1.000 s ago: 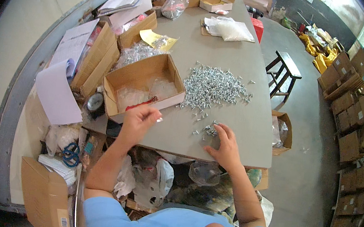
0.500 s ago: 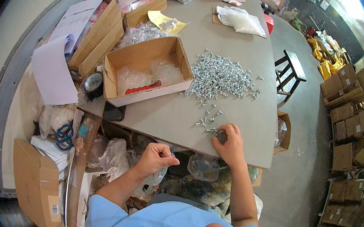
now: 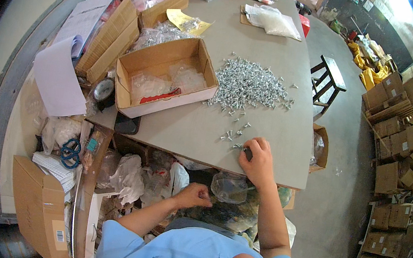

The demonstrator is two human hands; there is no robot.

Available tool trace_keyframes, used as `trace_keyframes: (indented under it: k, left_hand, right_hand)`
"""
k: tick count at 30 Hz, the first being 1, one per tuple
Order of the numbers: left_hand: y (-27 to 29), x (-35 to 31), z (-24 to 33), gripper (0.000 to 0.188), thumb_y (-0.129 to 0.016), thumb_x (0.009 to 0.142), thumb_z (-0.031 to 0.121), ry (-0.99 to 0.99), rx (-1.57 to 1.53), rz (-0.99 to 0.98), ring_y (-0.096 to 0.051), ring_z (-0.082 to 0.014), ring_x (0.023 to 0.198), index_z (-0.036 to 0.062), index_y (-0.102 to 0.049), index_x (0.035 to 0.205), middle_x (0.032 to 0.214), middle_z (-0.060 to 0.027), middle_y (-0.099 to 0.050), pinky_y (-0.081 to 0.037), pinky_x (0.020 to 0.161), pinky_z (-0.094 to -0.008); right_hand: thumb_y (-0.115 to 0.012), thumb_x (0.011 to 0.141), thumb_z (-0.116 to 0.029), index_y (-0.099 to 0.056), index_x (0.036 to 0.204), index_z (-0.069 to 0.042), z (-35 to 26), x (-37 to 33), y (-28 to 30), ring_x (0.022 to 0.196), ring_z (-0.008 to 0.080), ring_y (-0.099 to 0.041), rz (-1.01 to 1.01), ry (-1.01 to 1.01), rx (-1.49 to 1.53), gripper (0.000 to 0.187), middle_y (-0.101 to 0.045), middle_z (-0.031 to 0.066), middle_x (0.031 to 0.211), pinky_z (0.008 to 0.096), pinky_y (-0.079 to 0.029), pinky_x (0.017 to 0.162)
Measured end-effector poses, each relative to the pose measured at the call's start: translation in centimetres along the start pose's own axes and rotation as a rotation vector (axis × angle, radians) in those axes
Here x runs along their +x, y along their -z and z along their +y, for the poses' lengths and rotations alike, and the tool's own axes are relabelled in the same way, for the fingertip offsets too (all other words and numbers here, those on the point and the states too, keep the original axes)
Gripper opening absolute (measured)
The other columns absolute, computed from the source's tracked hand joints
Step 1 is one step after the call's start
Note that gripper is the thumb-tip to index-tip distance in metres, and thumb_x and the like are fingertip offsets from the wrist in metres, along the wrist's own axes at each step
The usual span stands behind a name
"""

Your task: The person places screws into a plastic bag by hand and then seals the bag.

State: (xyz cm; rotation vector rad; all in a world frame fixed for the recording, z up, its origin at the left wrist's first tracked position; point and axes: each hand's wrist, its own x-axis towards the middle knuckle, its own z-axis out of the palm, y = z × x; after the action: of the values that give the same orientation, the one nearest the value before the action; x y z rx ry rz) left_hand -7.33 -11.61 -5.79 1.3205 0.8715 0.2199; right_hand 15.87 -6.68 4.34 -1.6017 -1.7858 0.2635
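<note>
My right hand (image 3: 259, 161) rests on the table near its front edge, fingers curled down beside a few loose screws (image 3: 237, 146). What lies under its fingertips is hidden. My left hand (image 3: 196, 196) is below the table edge, in front of my body, with its fingers curled in; anything inside them cannot be made out. A large heap of small silver screws (image 3: 252, 86) covers the middle of the table, and several strays (image 3: 230, 135) lie between it and my right hand. Left of the heap stands an open cardboard box (image 3: 161, 104) holding clear plastic bags (image 3: 150, 88) and a red strip (image 3: 161, 96).
A dark phone (image 3: 127, 124) lies by the table's front left edge. Cartons with papers (image 3: 106, 36) crowd the left side. White packets (image 3: 274, 22) sit at the far end. A clear bag (image 3: 229, 187) hangs below the front edge. A stool (image 3: 331, 77) stands to the right.
My left hand has dropped from the table edge toward my body and a little to the right. My right hand stays by the loose screws, shifted only slightly.
</note>
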Motion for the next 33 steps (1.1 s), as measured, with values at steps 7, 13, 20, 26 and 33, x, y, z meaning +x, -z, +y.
trace_keyframes:
  k: [7,13,20,26,33]
  left_hand:
    - [-5.2,2.6,-0.7,0.038,-0.076,0.077,0.020,-0.203,-0.200,0.045,-0.056,-0.0151,0.091,0.0012,-0.061,0.106,0.098,-0.0057,-0.064,-0.045,0.082,-0.0325]
    - [-5.8,2.9,-0.2,0.034,-0.074,0.079,0.022,-0.116,-0.047,0.082,-0.057,-0.0165,0.095,0.0028,-0.059,0.103,0.101,-0.0072,-0.064,-0.045,0.085,-0.0323]
    - [-6.4,2.8,-1.2,0.032,-0.071,0.082,0.019,-0.132,-0.154,0.090,-0.058,-0.0148,0.092,0.0034,-0.057,0.106,0.101,-0.0090,-0.064,-0.046,0.083,-0.0317]
    - [-7.0,3.9,-4.1,0.036,-0.069,0.084,0.019,-0.196,-0.242,0.044,-0.059,-0.0134,0.090,0.0010,-0.054,0.112,0.100,-0.0094,-0.065,-0.048,0.080,-0.0303]
    - [-6.5,2.7,-1.1,0.034,-0.069,0.084,0.019,-0.201,-0.172,0.085,-0.059,-0.0123,0.085,0.0025,-0.054,0.110,0.095,-0.0067,-0.064,-0.049,0.075,-0.0297]
  right_hand:
    - [-0.063,0.073,-0.005,-0.060,0.089,-0.002,-0.7,-1.9,0.6,0.085,0.0334,-0.056,-0.058,0.024,-0.015,0.016,-0.057,0.0148,0.092,0.0390,-0.048,0.074]
    - [-0.067,0.075,-0.010,-0.062,0.095,-0.003,-1.7,-1.0,2.8,0.080,0.0272,-0.059,-0.417,-0.070,0.201,0.021,-0.057,0.0128,0.093,0.0348,-0.049,0.068]
    - [-0.071,0.073,-0.016,-0.059,0.101,-0.005,-1.1,2.2,-1.4,0.095,0.0329,-0.053,0.047,0.015,-0.092,0.033,-0.056,0.0142,0.097,0.0399,-0.046,0.081]
    - [-0.069,0.071,-0.013,-0.058,0.092,-0.005,-0.4,2.2,-2.6,0.092,0.0338,-0.053,0.049,0.017,-0.105,0.025,-0.055,0.0137,0.095,0.0417,-0.046,0.080]
    - [-0.067,0.071,-0.010,-0.058,0.090,-0.006,-0.1,1.6,-2.4,0.090,0.0327,-0.054,0.046,-0.012,-0.090,0.022,-0.056,0.0124,0.092,0.0410,-0.046,0.078]
